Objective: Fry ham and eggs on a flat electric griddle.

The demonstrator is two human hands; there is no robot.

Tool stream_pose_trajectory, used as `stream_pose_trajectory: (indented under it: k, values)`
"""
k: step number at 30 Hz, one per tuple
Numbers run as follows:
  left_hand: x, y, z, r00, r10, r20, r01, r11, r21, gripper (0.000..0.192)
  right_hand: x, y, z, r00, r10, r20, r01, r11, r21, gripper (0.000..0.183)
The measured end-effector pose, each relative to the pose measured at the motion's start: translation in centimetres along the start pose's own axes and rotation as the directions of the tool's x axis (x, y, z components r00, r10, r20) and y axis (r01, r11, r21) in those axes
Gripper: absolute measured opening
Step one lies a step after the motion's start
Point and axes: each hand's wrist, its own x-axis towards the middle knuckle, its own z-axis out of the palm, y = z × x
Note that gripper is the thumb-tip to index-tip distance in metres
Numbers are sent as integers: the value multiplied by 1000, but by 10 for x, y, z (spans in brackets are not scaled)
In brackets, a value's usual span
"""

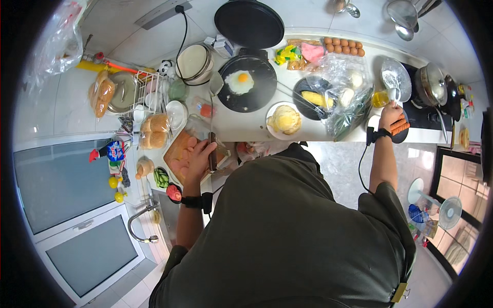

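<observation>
My left hand (198, 159) grips the brown handle of a turner (213, 152). Its metal shaft runs up to a broad blade (216, 84) at the griddle's left edge. Below that hand, pink slices of ham or sausage (180, 164) lie on a wooden cutting board (172, 148). A fried egg (239, 82) with a whole yolk lies on the open round electric griddle (250, 104). At the right, my right hand (391, 115) holds a small jar of yellow oil (380, 99) by its white top. Sausages (399, 125) on a dark plate are beside that hand.
A white plate of stacked egg or pancakes (285, 120) stands before the griddle. Corn (316, 99) with tongs lies on a black plate. Plastic bags (341, 77) and brown eggs (344, 46) are behind. A lidded pan (431, 84) sits on the stove. Bagged bread (155, 131) is left.
</observation>
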Motion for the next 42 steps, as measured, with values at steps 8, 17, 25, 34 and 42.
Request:
stream_pose_trajectory:
  k: [8, 17, 25, 34, 42]
  values:
    - [30, -48, -36, 949, -107, 295, 198, 935, -295, 29, -26, -61, -39, 967, -256, 11, 251, 936, -248, 32]
    - [44, -23, 4, 771, -74, 633, 390, 840, -377, 30, -315, -220, -101, -170, -248, 954, -265, 944, 198, 28]
    - [62, -36, 71, 513, -34, 858, 519, 808, -278, 21, -390, -315, -142, -402, -76, 913, -386, 918, -94, 63]
    - [55, -6, 58, 441, 38, 896, 162, 979, -121, 32, -370, -289, -153, -133, 154, 979, -174, 969, -176, 43]
    - [48, -104, -48, 662, -58, 747, 194, 976, -97, 34, -348, -274, -153, -32, 14, 999, 208, 978, -7, 51]
